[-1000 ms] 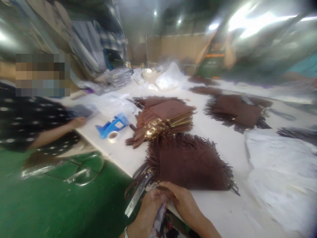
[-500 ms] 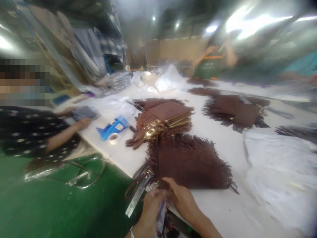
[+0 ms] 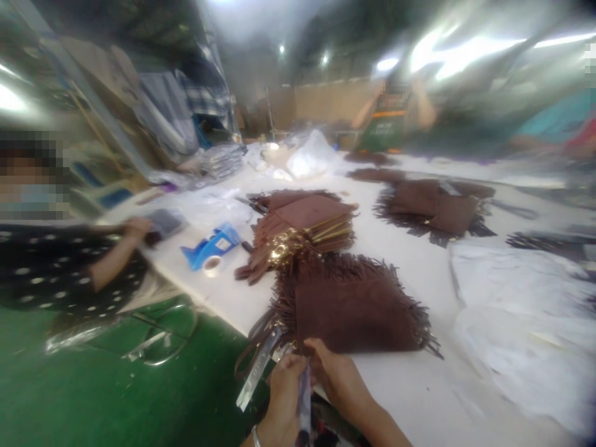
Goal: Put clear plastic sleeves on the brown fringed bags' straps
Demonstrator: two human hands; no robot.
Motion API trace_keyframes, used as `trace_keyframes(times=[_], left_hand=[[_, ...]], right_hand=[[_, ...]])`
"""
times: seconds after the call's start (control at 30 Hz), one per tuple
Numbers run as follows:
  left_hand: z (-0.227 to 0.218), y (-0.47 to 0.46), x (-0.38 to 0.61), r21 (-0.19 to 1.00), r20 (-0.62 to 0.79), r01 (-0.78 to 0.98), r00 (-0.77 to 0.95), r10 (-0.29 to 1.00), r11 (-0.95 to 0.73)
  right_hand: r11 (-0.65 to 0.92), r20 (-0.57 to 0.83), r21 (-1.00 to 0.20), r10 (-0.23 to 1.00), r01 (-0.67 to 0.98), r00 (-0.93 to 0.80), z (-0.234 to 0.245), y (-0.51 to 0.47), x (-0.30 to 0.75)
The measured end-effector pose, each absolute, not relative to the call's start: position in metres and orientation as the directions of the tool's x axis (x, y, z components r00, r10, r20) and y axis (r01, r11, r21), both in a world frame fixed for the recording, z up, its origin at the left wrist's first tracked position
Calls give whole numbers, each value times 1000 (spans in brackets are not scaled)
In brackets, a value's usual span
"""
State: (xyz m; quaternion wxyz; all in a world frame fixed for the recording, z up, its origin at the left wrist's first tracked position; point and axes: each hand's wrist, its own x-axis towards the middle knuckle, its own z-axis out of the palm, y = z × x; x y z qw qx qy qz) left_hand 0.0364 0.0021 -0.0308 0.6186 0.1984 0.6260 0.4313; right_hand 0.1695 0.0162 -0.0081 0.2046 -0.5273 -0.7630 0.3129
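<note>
A dark brown fringed pouch (image 3: 358, 313) lies flat at the table's near edge, its strap and gold hardware hanging off the left corner. Just in front of it my left hand (image 3: 286, 385) is closed on a narrow clear plastic strip (image 3: 304, 400), which dangles below the fingers. My right hand (image 3: 338, 375) meets it at the top of the strip, fingers curled and thumb by the pouch's lower edge; what those fingers grip is hidden. Another clear plastic sleeve (image 3: 258, 369) hangs beside the strap. Behind is a stack of brown fringed pouches (image 3: 307, 217) with gold zips and clips.
A blue tape dispenser (image 3: 212, 245) with a tape roll stands left of the stack. More brown pouches (image 3: 433, 208) lie at the back right, white sheets (image 3: 521, 323) at right. At left a co-worker's hand (image 3: 137, 230) is near a dark packet (image 3: 162, 222).
My view has shifted slightly. My hands stay together at the pouch's corner with the plastic strip between them. The co-worker's hands at left have moved closer together.
</note>
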Motion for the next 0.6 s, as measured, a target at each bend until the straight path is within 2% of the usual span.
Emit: trace_keyframes(times=[0.17,0.23,0.3,0.43,0.53,0.6], left_hand=[[-32,4,36,804,-588,-248,-201,783,540],[-33,4,35,820,-567,-230,-192,801,525],[-33,2,33,845,-533,-180,-193,824,504],[-29,-1,29,912,-379,76,-222,898,403],[-23,-4,28,905,-259,296,-183,948,305],[-20,-7,28,882,-203,401,-153,967,249]], right_hand=[[219,4,-584,964,782,-267,-17,13,165],[177,9,-584,977,792,-212,-19,7,163],[143,16,-632,985,762,-171,-19,1,161],[23,-38,-809,995,587,-93,-17,-6,156],[-138,-163,-925,986,353,-41,-23,-5,152],[-253,-258,-948,966,190,3,-30,-2,148]])
